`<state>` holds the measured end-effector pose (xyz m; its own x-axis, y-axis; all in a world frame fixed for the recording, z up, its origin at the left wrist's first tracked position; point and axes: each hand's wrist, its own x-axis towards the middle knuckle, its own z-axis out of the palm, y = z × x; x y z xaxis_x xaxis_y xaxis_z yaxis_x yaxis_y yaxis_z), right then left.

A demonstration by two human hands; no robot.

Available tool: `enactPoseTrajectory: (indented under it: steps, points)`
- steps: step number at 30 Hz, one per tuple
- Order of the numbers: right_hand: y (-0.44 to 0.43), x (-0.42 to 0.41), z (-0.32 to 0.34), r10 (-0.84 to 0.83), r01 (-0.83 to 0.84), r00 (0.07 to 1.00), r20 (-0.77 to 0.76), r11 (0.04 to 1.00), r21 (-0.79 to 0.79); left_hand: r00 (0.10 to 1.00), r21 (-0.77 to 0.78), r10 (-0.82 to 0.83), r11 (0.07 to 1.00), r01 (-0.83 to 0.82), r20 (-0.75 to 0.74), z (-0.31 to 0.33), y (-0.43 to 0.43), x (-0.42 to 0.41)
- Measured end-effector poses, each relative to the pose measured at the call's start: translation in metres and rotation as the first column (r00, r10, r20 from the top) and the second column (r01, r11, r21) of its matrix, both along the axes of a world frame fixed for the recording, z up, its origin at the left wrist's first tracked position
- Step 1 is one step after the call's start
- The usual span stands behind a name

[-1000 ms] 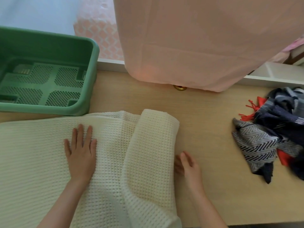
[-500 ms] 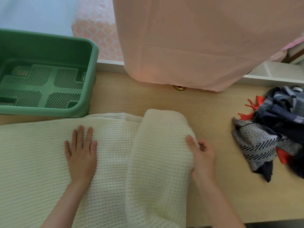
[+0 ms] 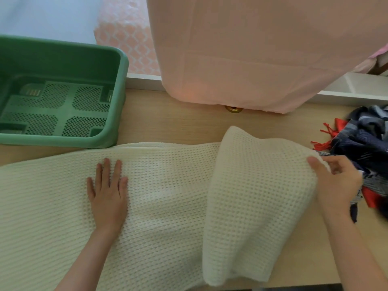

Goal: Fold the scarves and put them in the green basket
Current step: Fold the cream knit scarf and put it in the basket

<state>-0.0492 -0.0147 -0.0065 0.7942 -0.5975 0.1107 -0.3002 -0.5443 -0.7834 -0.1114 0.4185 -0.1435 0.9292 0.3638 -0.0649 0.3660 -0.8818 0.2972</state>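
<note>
Head view: a cream waffle-knit scarf (image 3: 163,217) lies spread across the wooden table (image 3: 178,127). My left hand (image 3: 108,194) presses it flat, fingers straight and slightly apart. My right hand (image 3: 336,185) pinches the scarf's lifted end, thumb on top and fingers curled behind. The green basket (image 3: 120,85) sits beyond my left fingertips, with no scarf in it yet. A heap of dark scarves (image 3: 365,143) lies just past my right fingers. I judge the task barely begun: the first fold is underway and the heap is left to fold.
</note>
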Motion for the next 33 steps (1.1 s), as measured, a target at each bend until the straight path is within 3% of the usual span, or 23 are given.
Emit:
enactPoseTrajectory:
  steps: [2,7,11,14,17,22,24,28,31,33]
  points:
    - [-0.003,0.004,-0.001,0.038,-0.037,0.999,-0.039,0.999,0.022,1.000,0.002,0.009,1.000,-0.009,0.005,-0.001,-0.001,0.001]
    - [0.041,-0.020,-0.050,0.316,-0.287,0.924,-0.213,0.945,0.156,0.999,-0.008,0.034,0.999,-0.034,0.009,-0.004,-0.001,0.003]
    - [0.037,-0.059,-0.067,0.171,-0.068,0.942,-0.290,0.940,0.334,0.998,-0.056,0.040,0.998,-0.038,0.041,-0.002,-0.002,0.002]
    - [0.028,-0.091,-0.069,0.129,0.087,0.895,-0.427,0.889,0.450,0.996,-0.075,0.000,0.997,0.006,0.085,0.008,-0.008,-0.009]
    - [0.038,-0.111,-0.069,0.247,0.049,0.837,-0.488,0.856,0.515,0.994,-0.122,-0.044,0.991,0.056,0.097,0.017,-0.023,-0.040]
    - [0.047,-0.116,-0.056,0.215,0.065,0.885,-0.413,0.821,0.568,0.987,-0.141,-0.156,0.977,0.160,0.041,0.006,-0.030,-0.100]
    - [0.042,-0.110,-0.045,0.194,0.023,0.903,-0.383,0.870,0.493,0.983,-0.118,-0.183,0.976,0.184,0.020,0.004,-0.025,-0.100]
    - [-0.005,-0.091,-0.011,0.107,-0.069,0.953,-0.284,0.988,0.140,0.982,-0.072,-0.189,0.979,0.188,-0.005,0.004,-0.024,-0.093]
    - [-0.060,-0.079,0.001,-0.006,-0.055,0.951,-0.309,0.980,-0.189,0.978,-0.036,-0.210,0.977,0.209,-0.014,0.001,-0.021,-0.092]
    - [-0.072,-0.078,0.001,-0.009,-0.075,0.953,-0.303,0.961,-0.267,0.975,-0.015,-0.224,0.975,0.223,-0.013,-0.001,-0.020,-0.091]
